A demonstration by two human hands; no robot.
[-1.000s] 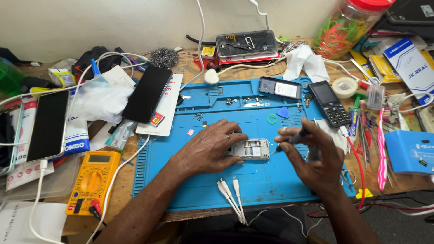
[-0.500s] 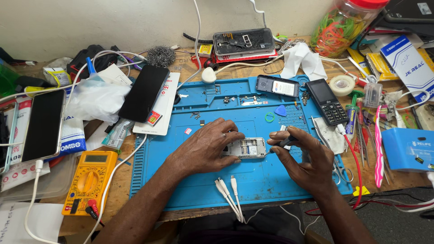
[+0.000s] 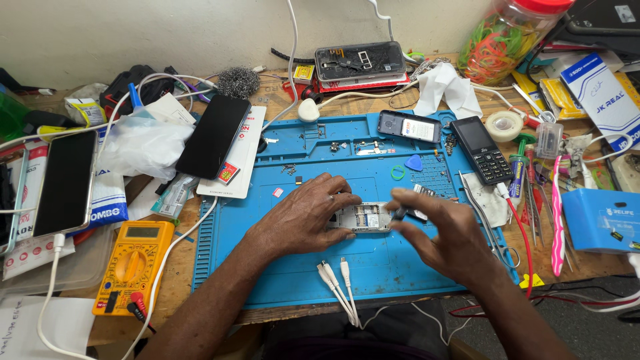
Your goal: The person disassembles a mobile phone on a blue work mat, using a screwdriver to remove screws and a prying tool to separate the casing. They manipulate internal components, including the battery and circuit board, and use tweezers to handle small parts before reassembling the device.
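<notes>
Mid-repair on an opened keypad phone body (image 3: 363, 217), lying at the centre of the blue repair mat (image 3: 267, 267): left hand (image 3: 303, 215) curled over its left end, pinning it flat. Right hand (image 3: 440, 237) closed in a pinch on a small dark part (image 3: 399, 214) at the body's right end. Next, probably, careful alignment of that part, with steady hold-down.

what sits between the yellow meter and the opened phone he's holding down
In the head view, between the yellow meter and the opened phone: a white cable, bare blue mat, and the left hand.
</notes>
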